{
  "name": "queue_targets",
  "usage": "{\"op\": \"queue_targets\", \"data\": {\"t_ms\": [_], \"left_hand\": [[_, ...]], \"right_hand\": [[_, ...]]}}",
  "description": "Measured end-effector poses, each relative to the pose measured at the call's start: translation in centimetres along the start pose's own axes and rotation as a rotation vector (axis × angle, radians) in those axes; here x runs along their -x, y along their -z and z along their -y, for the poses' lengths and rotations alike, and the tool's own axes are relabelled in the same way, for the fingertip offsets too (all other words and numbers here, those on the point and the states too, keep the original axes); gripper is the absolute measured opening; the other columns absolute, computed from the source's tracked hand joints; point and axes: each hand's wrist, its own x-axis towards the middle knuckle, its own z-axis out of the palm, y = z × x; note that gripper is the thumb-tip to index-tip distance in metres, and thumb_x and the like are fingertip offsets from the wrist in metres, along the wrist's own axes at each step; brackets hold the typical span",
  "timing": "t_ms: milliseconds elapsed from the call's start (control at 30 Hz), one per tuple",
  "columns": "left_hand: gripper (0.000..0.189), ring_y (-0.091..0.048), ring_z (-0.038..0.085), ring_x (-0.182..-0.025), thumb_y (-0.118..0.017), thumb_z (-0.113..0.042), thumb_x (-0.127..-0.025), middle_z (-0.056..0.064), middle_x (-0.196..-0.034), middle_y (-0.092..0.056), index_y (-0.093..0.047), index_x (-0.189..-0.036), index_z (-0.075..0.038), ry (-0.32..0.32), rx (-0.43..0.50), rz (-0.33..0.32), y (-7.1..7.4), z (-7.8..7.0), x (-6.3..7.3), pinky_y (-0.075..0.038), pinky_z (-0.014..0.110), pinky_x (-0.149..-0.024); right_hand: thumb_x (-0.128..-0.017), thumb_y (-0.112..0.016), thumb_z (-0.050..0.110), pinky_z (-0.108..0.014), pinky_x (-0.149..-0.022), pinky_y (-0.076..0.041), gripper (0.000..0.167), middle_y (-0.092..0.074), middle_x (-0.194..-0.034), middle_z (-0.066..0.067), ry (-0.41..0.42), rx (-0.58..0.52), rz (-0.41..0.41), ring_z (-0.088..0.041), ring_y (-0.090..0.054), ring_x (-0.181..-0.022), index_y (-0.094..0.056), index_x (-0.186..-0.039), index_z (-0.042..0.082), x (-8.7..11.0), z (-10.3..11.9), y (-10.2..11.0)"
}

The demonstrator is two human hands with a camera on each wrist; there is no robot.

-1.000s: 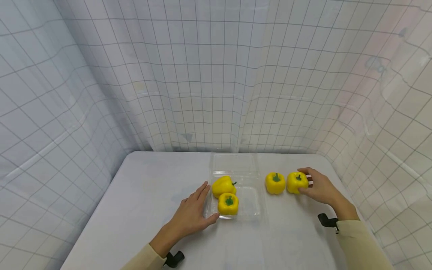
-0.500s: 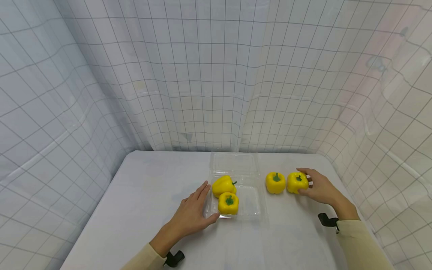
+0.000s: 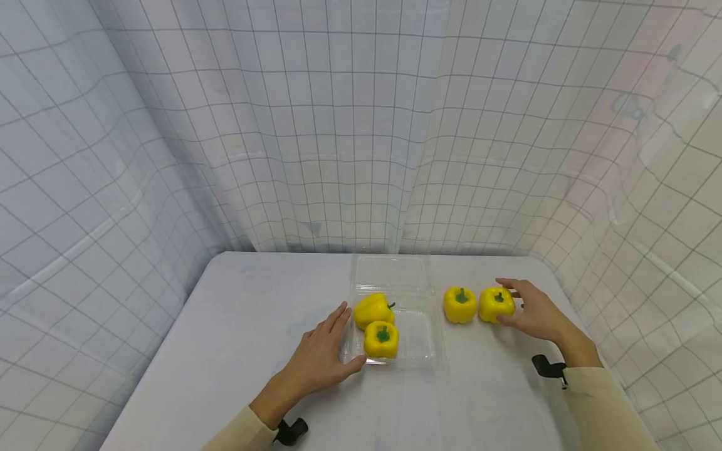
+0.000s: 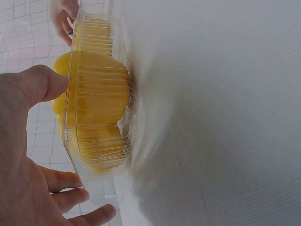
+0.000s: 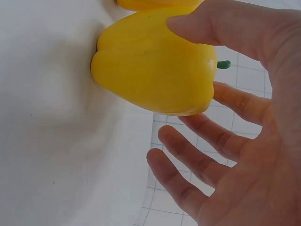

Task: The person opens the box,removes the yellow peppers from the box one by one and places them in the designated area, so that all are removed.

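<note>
A clear plastic clamshell box (image 3: 416,338) lies with its lid (image 3: 393,273) folded back behind it. Inside, at its left, a yellow bell pepper (image 3: 372,311) lies on its side and another yellow bell pepper (image 3: 381,341) faces stem up. My left hand (image 3: 318,360) rests at the box's left edge, thumb at the near corner and fingers along the side, spread and relaxed. Farther right, my right hand (image 3: 533,313) holds a standing yellow bell pepper (image 5: 155,70) between thumb and index finger. Its other fingers are spread loosely behind the pepper. One more yellow bell pepper (image 3: 459,305) stands just left of that one.
A white-covered table (image 3: 242,326) lies under everything. White grid-patterned curtains (image 3: 350,125) hang behind the table and along both sides. A small dark wrist camera (image 3: 547,368) is strapped by each sleeve.
Fingers of my right hand have loosened slightly around the pepper's far side. The left hand, box and peppers stay where they were.
</note>
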Motion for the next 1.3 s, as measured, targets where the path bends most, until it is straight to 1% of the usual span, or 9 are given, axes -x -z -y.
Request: {"op": "queue_targets", "data": {"t_ms": [133,267,533,700,900,1133,1300], "left_hand": [[0.109,-0.057,0.044,-0.162,-0.076,-0.069,-0.099,0.010,-0.193,-0.033,-0.038,-0.183,-0.010,-0.004,-0.004,-0.001,0.1,0.0,0.0,-0.050,0.079,-0.123],[0.110,-0.057,0.044,-0.162,-0.077,-0.069,-0.099,0.009,-0.194,-0.033,-0.038,-0.183,-0.010,-0.005,-0.005,0.000,0.1,0.0,0.0,-0.050,0.079,-0.123],[0.111,-0.057,0.044,-0.162,-0.077,-0.070,-0.098,0.009,-0.194,-0.033,-0.038,-0.182,-0.010,-0.003,-0.003,-0.005,0.1,-0.1,0.0,-0.050,0.079,-0.123],[0.110,-0.057,0.044,-0.162,-0.077,-0.069,-0.099,0.009,-0.193,-0.034,-0.038,-0.182,-0.010,-0.005,-0.004,-0.007,0.0,0.0,0.0,-0.051,0.079,-0.123],[0.110,-0.057,0.044,-0.162,-0.077,-0.069,-0.098,0.009,-0.193,-0.034,-0.038,-0.183,-0.010,-0.006,-0.004,-0.013,0.0,0.0,0.0,-0.050,0.080,-0.123],[0.111,-0.056,0.043,-0.163,-0.077,-0.070,-0.098,0.008,-0.194,-0.033,-0.037,-0.183,-0.011,-0.002,0.000,-0.009,0.0,0.0,0.0,-0.050,0.080,-0.123],[0.111,-0.056,0.044,-0.163,-0.077,-0.070,-0.099,0.008,-0.194,-0.032,-0.036,-0.184,-0.011,-0.001,0.000,-0.006,-0.1,0.1,0.0,-0.050,0.079,-0.124]], "right_hand": [[-0.095,-0.096,0.022,-0.078,-0.113,-0.058,0.088,-0.061,-0.162,-0.034,0.024,0.009,-0.020,-0.061,-0.066,-0.141,-0.054,-0.169,0.000,0.0,0.2,0.2],[-0.095,-0.097,0.022,-0.078,-0.114,-0.058,0.088,-0.062,-0.160,-0.035,0.047,0.013,-0.033,-0.061,-0.066,-0.140,-0.054,-0.168,0.000,0.0,0.5,0.4],[-0.095,-0.098,0.022,-0.076,-0.114,-0.058,0.088,-0.063,-0.156,-0.034,0.060,0.018,-0.037,-0.060,-0.064,-0.141,-0.055,-0.168,0.000,0.1,1.1,0.8],[-0.094,-0.099,0.021,-0.076,-0.114,-0.058,0.087,-0.062,-0.157,-0.032,0.070,0.015,-0.049,-0.058,-0.064,-0.142,-0.056,-0.167,0.002,0.1,1.4,0.9],[-0.094,-0.100,0.022,-0.079,-0.112,-0.057,0.086,-0.062,-0.160,-0.031,0.093,0.022,-0.065,-0.058,-0.064,-0.142,-0.058,-0.167,0.005,0.2,2.4,1.1],[-0.094,-0.098,0.017,-0.080,-0.118,-0.053,0.084,-0.061,-0.162,-0.029,0.116,0.039,-0.080,-0.056,-0.062,-0.146,-0.059,-0.167,0.005,0.1,3.5,1.2],[-0.094,-0.097,0.014,-0.080,-0.119,-0.052,0.082,-0.061,-0.163,-0.027,0.144,0.030,-0.080,-0.055,-0.061,-0.147,-0.059,-0.166,0.006,0.0,4.1,1.1]]}}
